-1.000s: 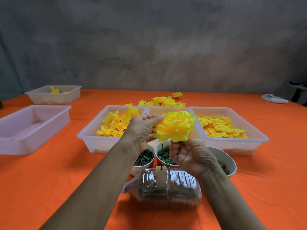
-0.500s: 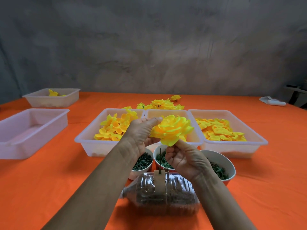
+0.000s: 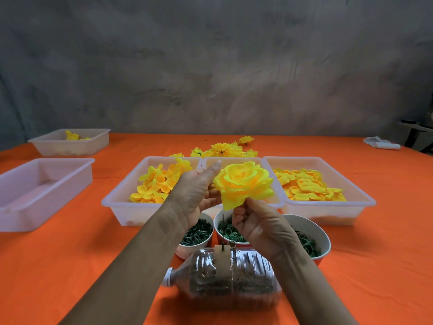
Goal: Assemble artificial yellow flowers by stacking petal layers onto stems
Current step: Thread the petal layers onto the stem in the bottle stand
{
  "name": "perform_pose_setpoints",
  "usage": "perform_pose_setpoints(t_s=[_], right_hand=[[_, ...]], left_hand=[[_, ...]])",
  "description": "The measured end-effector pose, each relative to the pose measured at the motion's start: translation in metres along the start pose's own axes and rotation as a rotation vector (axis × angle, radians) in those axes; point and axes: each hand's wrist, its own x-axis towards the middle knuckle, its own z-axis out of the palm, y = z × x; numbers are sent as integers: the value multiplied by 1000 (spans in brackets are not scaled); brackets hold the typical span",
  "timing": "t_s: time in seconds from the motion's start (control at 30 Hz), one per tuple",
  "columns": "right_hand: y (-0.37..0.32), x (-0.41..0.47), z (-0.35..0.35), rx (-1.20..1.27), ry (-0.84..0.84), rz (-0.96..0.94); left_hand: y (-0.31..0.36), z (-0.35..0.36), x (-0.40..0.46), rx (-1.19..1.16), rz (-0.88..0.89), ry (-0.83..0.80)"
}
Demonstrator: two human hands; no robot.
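I find my right hand (image 3: 260, 227) pinching the yellow flower (image 3: 243, 182) from beneath, above the bowls; my left hand (image 3: 199, 195) cups its side, fingers loosely extended. Finished flowers (image 3: 225, 148) lie behind the trays (petal stock (image 3: 307, 186) remains), so assembly looks partway done.

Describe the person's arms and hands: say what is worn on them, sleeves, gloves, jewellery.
Both forearms are bare up to the frame's lower edge: no sleeves show. The left hand and right hand wear no gloves. No watch, bracelet or ring is visible on the wrists or on the fingers that show. No markings or tape.
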Motion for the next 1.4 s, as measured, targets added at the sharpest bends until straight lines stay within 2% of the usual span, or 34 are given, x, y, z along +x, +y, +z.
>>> perform_pose_setpoints(t_s=[0.17, 0.33, 0.5, 0.67, 0.8, 1.07, 1.4], right_hand=[[-1, 3, -4, -86, 23, 6], [0, 1, -4, -92, 32, 18], [1, 1, -5, -89, 50, 33], [1, 2, -6, -39, 26, 13], [1, 3, -6, -28, 6, -12], [1, 1, -8, -34, -60, -70], [1, -2, -10, -26, -40, -95]], left_hand=[[-4, -4, -2, 28, -45, -16], [-3, -3, 1, 35, -1, 74], [-4, -4, 1, 157, 81, 110], [-2, -5, -4, 173, 148, 33], [-2, -4, -7, 164, 168, 35], [1, -4, -17, 334, 282, -77], [3, -4, -20, 408, 386, -71]])
